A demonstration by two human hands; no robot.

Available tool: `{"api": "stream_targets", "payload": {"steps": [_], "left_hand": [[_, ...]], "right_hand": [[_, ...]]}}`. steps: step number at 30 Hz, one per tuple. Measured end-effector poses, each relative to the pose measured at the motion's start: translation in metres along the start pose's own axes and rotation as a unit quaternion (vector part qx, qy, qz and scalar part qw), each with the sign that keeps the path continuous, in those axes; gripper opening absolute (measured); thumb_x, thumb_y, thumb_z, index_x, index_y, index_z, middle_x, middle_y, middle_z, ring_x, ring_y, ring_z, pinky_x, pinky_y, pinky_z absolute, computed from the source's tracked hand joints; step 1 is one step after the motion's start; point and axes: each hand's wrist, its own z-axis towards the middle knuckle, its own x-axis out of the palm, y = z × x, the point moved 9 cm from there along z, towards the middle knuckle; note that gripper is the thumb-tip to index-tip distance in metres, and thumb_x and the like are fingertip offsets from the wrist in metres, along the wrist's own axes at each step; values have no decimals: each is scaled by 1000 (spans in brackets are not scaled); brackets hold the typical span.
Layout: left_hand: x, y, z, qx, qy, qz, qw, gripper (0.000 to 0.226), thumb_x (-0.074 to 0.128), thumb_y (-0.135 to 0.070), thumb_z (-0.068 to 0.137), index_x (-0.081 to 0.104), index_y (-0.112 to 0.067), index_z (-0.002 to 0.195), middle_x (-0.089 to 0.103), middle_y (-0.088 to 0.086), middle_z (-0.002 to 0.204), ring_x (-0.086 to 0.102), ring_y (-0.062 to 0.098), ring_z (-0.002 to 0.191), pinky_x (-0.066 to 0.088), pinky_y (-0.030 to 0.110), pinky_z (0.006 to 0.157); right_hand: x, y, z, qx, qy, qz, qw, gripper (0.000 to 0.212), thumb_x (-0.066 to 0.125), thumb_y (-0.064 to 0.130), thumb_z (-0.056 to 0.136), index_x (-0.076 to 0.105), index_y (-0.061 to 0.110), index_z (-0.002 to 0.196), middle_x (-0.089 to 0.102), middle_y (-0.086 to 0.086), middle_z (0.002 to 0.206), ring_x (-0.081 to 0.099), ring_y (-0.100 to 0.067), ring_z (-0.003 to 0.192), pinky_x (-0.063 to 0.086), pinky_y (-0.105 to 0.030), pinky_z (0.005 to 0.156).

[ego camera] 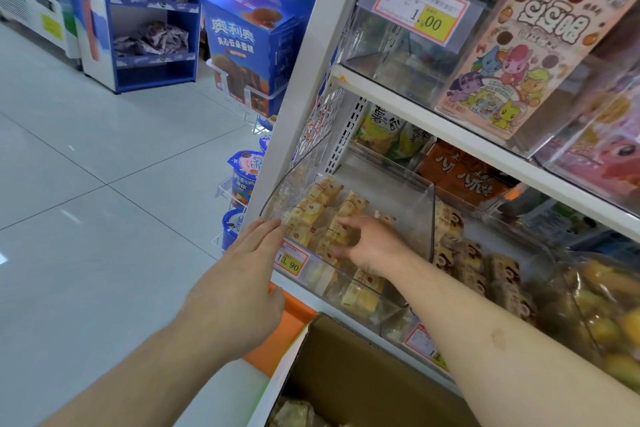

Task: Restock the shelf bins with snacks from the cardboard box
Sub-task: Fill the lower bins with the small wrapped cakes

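A clear plastic shelf bin on the middle shelf holds several yellow wrapped snacks. My right hand reaches inside the bin, its fingers closed around wrapped snacks near the front. My left hand is flat and open, fingertips touching the bin's front left corner. Below, at the bottom of the view, the open cardboard box shows a few wrapped snacks at its bottom left.
A neighbouring bin to the right holds brown-printed snack packs. Price tag hangs on the bin front. Upper shelf carries an empty clear bin and a pink carton. Blue display stands and tiled floor lie left.
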Motion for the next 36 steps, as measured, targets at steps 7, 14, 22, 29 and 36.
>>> {"api": "stream_targets", "payload": {"steps": [7,14,22,29,36], "left_hand": [[1,-1,-1,2,8,-1,1000,87,58,-25,105,0,-42,166,-3,-23,173,-11,6,160,34,29,122],[-2,-7,-1,2,16,16,1000,86,59,-30,103,1,-36,167,0,-17,175,-5,8,161,26,38,130],[-18,-68,14,123,-14,-20,992,49,53,-39,107,46,-37,155,45,-19,158,45,6,143,35,34,121],[61,-135,99,208,130,120,962,37,66,-33,100,68,-30,137,70,-5,134,64,18,122,53,32,102],[100,-124,113,186,236,152,942,30,74,-28,97,76,-31,126,73,-11,130,65,10,116,46,18,89]], "right_hand": [[-1,0,-1,5,28,-55,998,78,84,51,85,48,41,155,43,7,165,42,-22,151,41,-38,119],[-43,17,-26,-20,22,-114,993,66,81,47,89,53,49,148,65,12,127,65,-11,104,55,-31,87],[-106,-44,-71,19,-104,-76,991,61,64,43,102,43,29,158,36,3,167,38,-24,151,38,-44,122],[-88,-71,-81,2,-136,82,987,54,55,46,107,44,34,158,32,18,169,37,-10,151,29,-21,116],[-86,-80,-79,-6,-127,101,987,55,51,52,107,42,36,159,26,25,169,31,-10,155,30,-35,127]]}}
